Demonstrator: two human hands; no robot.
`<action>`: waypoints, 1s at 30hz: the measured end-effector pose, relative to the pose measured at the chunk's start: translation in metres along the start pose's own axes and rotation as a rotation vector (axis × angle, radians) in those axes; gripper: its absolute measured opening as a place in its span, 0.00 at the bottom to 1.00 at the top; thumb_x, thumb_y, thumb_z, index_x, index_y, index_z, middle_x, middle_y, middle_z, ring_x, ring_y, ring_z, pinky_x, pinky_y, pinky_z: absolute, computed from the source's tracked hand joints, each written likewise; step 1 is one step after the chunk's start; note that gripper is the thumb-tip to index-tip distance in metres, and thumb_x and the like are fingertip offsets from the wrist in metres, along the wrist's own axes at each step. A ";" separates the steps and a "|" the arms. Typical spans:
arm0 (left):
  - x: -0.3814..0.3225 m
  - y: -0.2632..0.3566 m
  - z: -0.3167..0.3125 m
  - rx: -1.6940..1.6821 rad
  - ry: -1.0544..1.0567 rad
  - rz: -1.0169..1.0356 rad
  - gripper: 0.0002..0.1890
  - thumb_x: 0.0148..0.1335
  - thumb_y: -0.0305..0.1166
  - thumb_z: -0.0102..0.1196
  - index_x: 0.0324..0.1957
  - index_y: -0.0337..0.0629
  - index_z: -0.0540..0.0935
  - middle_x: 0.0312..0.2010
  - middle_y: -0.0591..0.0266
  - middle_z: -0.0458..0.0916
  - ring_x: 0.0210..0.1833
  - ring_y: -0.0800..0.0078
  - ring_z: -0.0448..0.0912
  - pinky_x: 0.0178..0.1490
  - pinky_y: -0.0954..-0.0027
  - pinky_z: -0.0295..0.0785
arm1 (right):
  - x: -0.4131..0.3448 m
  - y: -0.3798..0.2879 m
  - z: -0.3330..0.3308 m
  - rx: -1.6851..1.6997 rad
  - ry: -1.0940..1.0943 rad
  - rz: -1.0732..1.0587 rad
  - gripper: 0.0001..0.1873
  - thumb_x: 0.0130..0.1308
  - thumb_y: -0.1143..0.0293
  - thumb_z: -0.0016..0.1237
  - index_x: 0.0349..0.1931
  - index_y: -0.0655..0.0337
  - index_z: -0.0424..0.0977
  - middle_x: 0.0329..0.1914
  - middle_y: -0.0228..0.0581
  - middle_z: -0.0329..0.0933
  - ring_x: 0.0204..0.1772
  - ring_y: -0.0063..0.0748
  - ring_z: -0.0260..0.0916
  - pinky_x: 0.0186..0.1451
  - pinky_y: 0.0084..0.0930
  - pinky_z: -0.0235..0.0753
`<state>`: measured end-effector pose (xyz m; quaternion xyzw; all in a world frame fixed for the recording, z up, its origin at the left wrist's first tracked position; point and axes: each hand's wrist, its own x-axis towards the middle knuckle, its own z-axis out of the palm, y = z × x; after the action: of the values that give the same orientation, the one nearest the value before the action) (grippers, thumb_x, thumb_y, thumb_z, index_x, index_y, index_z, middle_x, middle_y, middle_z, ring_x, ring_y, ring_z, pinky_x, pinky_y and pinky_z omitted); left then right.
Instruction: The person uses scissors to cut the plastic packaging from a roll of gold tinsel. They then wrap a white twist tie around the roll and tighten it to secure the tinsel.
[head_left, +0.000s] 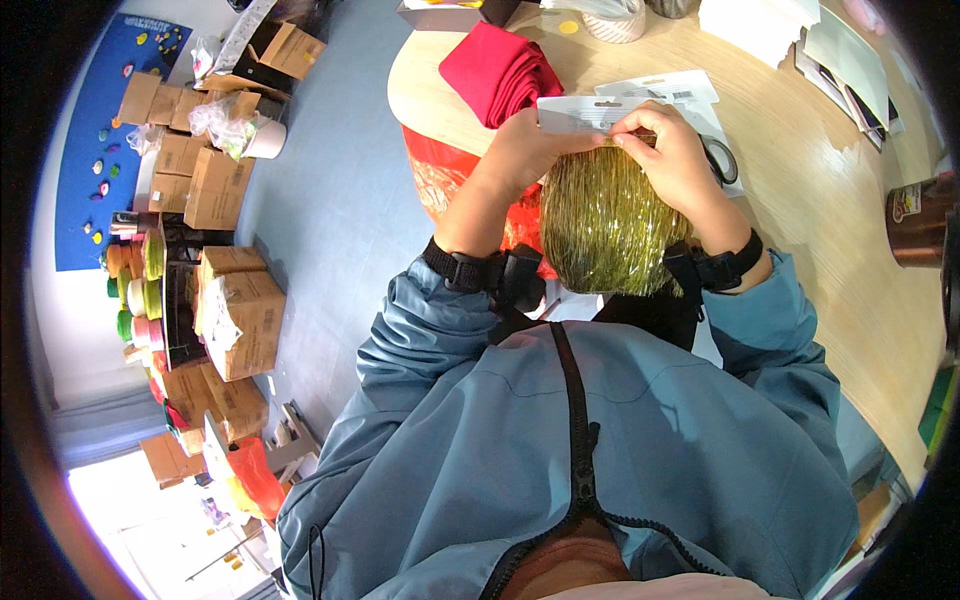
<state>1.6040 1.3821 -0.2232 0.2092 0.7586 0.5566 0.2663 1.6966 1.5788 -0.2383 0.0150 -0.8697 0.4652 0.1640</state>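
Observation:
A bundle of gold-green metallic tinsel fringe (611, 221) hangs over the table's near edge, its top edge pinched between my two hands. My left hand (536, 150) grips the top band with thumb and fingers from the left. My right hand (660, 142) pinches the same band just beside it, with thumb and forefinger. Behind my hands lie white printed packaging cards (574, 106) with hanging slots. The black handle of what looks like scissors (724, 159) shows right of my right hand. Folded red cloth (501, 73) lies beyond my left hand.
Red shiny plastic (442, 180) hangs below the table's left edge. Stacked white paper (761, 26), a roll-like container (615, 22) and a brown metallic canister (915, 221) stand on the wooden table (832, 225). Cardboard boxes (244, 322) line the floor at left.

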 end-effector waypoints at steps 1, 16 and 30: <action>0.001 -0.001 -0.002 -0.046 -0.059 0.024 0.16 0.60 0.39 0.71 0.43 0.39 0.88 0.37 0.70 0.86 0.38 0.81 0.79 0.46 0.74 0.72 | -0.001 0.001 0.000 -0.027 0.007 -0.033 0.04 0.63 0.72 0.60 0.35 0.63 0.82 0.37 0.42 0.81 0.46 0.43 0.77 0.52 0.35 0.75; -0.012 -0.007 -0.008 -0.032 0.139 -0.198 0.18 0.53 0.37 0.77 0.36 0.32 0.86 0.30 0.65 0.85 0.30 0.78 0.79 0.35 0.73 0.74 | 0.002 0.011 -0.015 0.307 -0.021 0.048 0.05 0.67 0.72 0.59 0.38 0.64 0.80 0.38 0.34 0.82 0.40 0.23 0.76 0.45 0.21 0.75; -0.085 -0.040 -0.051 -0.694 0.303 -0.132 0.21 0.62 0.31 0.69 0.52 0.24 0.82 0.48 0.53 0.86 0.49 0.68 0.84 0.57 0.68 0.76 | 0.072 -0.011 -0.046 -0.095 0.141 -0.070 0.04 0.69 0.73 0.56 0.41 0.63 0.81 0.36 0.29 0.82 0.37 0.18 0.73 0.45 0.18 0.73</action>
<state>1.6360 1.2812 -0.2352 -0.0273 0.5678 0.7865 0.2415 1.6431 1.6190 -0.1842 0.0047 -0.8760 0.4172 0.2418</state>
